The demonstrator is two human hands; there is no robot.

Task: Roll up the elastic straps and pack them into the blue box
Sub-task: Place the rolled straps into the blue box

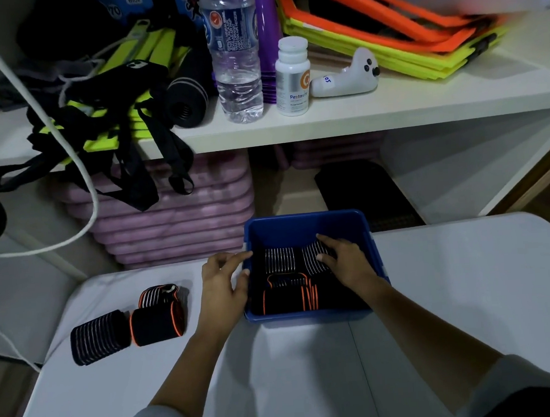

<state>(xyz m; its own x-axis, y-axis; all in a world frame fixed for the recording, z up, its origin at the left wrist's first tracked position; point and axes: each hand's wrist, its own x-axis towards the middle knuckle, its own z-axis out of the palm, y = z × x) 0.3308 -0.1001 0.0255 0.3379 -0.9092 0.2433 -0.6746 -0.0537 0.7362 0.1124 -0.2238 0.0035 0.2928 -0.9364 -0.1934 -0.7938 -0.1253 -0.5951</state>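
Observation:
The blue box (307, 228) stands on the white table with several rolled black straps inside, some striped white (280, 260), some edged in orange (286, 297). My right hand (344, 262) reaches into the box and its fingers lie on a striped roll at the back right. My left hand (223, 282) rests against the box's left wall, with its fingers on the rim. Three more rolled straps lie on the table to the left: a white-striped one (99, 338), an orange-edged one (156, 324) and another behind it (159, 294).
A white shelf (326, 120) behind the table carries a water bottle (235, 54), a pill bottle (292, 77), a white controller (346, 76), orange and yellow frames (385, 37) and tangled black and yellow straps (104, 116). Pink mats (177, 221) are stacked underneath. A white cable (79, 176) hangs at left.

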